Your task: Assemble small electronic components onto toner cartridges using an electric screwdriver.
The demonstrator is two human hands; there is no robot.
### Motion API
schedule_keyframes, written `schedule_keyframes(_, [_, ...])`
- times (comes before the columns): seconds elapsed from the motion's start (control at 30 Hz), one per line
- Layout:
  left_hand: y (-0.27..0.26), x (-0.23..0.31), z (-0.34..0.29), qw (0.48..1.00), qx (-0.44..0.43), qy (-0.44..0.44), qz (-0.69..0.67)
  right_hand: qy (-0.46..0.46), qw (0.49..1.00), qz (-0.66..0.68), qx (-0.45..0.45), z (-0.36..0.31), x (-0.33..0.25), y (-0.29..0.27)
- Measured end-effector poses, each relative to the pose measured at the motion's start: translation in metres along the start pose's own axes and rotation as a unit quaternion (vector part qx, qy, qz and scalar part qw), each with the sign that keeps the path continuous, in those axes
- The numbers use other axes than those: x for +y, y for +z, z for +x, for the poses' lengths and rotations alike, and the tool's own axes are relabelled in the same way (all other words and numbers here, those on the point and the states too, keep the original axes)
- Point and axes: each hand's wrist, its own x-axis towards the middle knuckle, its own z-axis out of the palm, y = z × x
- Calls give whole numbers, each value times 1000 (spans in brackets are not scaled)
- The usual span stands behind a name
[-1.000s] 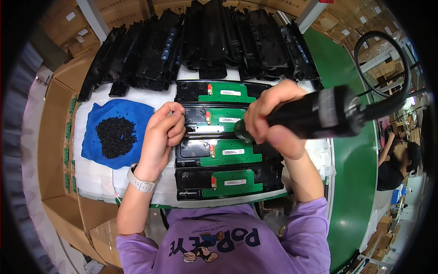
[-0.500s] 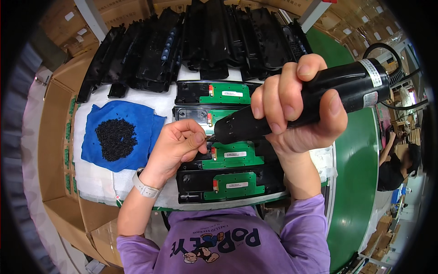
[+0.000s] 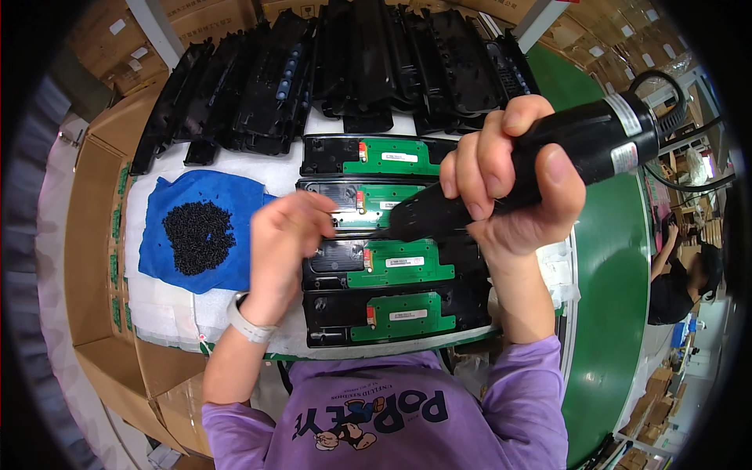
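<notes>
My right hand is wrapped round a black electric screwdriver, whose nose points down and left over the second and third black plastic panels. My left hand, fingers bent together and slightly blurred, hovers at the left ends of those panels, just left of the screwdriver's tip. Anything in its fingertips is too small to make out. Panels lie in a column, including a top panel and a bottom panel, each with a green circuit board. Left of my hand, small black screws are heaped on a blue cloth.
Black plastic housings are stacked along the table's far side. A cardboard box stands at the left, by the white padded tabletop. The screwdriver's cable runs off right. Another person is at far right.
My left hand has drawn back left from the screwdriver's tip. The screwdriver has tilted more steeply, its nose shifting slightly right.
</notes>
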Motion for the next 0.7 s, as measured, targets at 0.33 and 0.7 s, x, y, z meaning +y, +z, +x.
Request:
schedule_keyframes(0.33, [-36, 2, 17, 888, 126, -26, -442, 15, 984, -175, -16, -19, 0, -39])
schedule_keyframes(0.7, [-15, -3, 13, 960, 26, -38, -276, 49, 954, -294, -4, -17, 10, -30])
